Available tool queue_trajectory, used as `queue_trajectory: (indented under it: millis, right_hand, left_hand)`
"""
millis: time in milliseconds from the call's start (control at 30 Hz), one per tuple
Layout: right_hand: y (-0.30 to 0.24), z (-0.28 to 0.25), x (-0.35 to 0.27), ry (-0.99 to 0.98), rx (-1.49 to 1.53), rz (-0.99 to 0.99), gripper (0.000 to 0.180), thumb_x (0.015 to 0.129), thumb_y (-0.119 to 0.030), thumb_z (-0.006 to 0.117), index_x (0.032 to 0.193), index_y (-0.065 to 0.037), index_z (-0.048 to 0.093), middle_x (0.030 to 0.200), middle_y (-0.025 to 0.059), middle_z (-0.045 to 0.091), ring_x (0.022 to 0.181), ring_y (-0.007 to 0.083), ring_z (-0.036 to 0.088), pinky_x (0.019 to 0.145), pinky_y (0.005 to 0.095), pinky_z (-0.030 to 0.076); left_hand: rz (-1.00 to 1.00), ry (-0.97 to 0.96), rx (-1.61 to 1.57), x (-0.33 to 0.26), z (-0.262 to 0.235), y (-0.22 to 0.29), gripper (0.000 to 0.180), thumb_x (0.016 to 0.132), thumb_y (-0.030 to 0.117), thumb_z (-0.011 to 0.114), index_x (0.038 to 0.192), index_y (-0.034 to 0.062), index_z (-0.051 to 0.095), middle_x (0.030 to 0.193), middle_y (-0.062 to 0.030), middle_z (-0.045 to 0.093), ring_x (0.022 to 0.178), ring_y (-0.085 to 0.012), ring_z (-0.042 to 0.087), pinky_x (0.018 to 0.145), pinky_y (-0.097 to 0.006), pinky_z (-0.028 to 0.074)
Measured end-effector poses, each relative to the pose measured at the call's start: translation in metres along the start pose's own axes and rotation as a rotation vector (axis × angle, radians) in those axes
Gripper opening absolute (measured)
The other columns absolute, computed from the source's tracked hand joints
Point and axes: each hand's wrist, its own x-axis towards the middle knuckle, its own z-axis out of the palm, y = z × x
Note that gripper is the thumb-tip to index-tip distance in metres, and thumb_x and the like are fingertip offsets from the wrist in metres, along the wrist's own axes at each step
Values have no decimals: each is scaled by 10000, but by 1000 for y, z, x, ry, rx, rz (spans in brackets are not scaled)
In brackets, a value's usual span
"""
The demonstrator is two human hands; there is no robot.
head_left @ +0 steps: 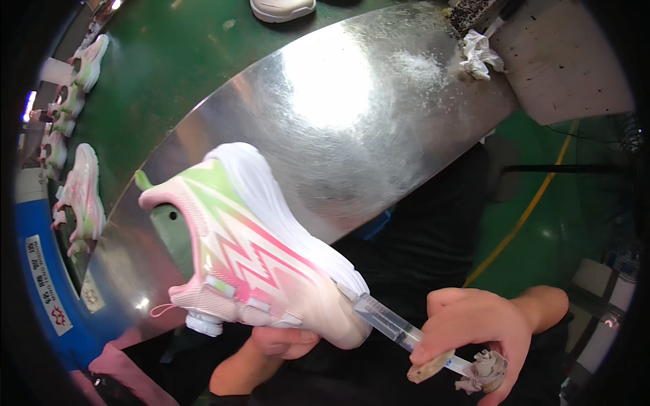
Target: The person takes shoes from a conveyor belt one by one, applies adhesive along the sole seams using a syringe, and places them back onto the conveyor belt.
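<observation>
A pink, green and white sports shoe (257, 254) is tilted in front of me, its white sole (284, 203) turned up and to the right. Under the toe end, my left hand (288, 342) grips it with fingers closed, partly hidden behind the upper. A clear syringe (391, 323) is held in my right hand (474, 328), its front end at the seam between sole and upper near the toe. Crumpled greyish wrapping (486, 371) surrounds the plunger end, close to my palm. A tan piece (430, 367) sits at the barrel's rear by my fingers. The shoe's opening shows a dark green inside.
A shiny metal worktop (305, 135) lies beyond the shoe, with white residue and a crumpled tissue (479, 55) at its far right. Similar shoes (82, 196) line the green surface (169, 68) at left. A pale shoe (283, 8) stands at the far edge.
</observation>
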Motion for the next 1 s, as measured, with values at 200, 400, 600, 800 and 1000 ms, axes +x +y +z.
queue_trajectory:
  millis: [200, 400, 600, 800, 1000]
  right_hand:
    - [-24, 2, -27, 84, 40, 141, 557, 707, -476, 761, 1051, -49, 665, 960, 71, 653, 662, 169, 451, 535, 258, 329]
    - [-45, -3, -32, 68, -179, -57, 850, 597, -579, 811, 1122, 44, 570, 985, 128, 640, 702, 246, 549, 598, 347, 357]
    - [-42, -6, -38, 109, -293, -98, 829, 623, -581, 793, 1118, 43, 565, 939, 128, 646, 676, 248, 552, 581, 350, 355]
    - [-38, -2, -35, 126, -434, -121, 798, 650, -568, 781, 1123, 34, 555, 903, 98, 664, 650, 231, 568, 585, 337, 345]
    - [-36, 5, -29, 62, -572, -78, 637, 744, -499, 734, 1091, 10, 571, 923, 43, 677, 691, 183, 607, 578, 321, 336]
  left_hand:
    - [-8, -65, -73, 27, 28, 0, 701, 656, -30, 650, 1316, 29, 422, 1137, -202, 576, 1097, -393, 571, 989, -582, 428]
    - [-102, -285, -135, 57, 36, 6, 744, 688, -79, 649, 1358, 111, 386, 1191, -172, 563, 1129, -344, 566, 1001, -469, 461]
    - [-21, -282, -177, 75, 51, 6, 742, 697, -64, 696, 1354, 109, 396, 1198, -176, 562, 1136, -330, 570, 917, -363, 533]
    - [-26, -357, -243, 90, 52, 6, 722, 752, -157, 632, 1371, 127, 394, 1242, -129, 559, 1101, -275, 596, 892, -380, 551]
    - [48, -356, -259, 95, 53, 2, 692, 758, -58, 697, 1367, 110, 414, 1213, -147, 580, 1166, -345, 550, 872, -314, 572]
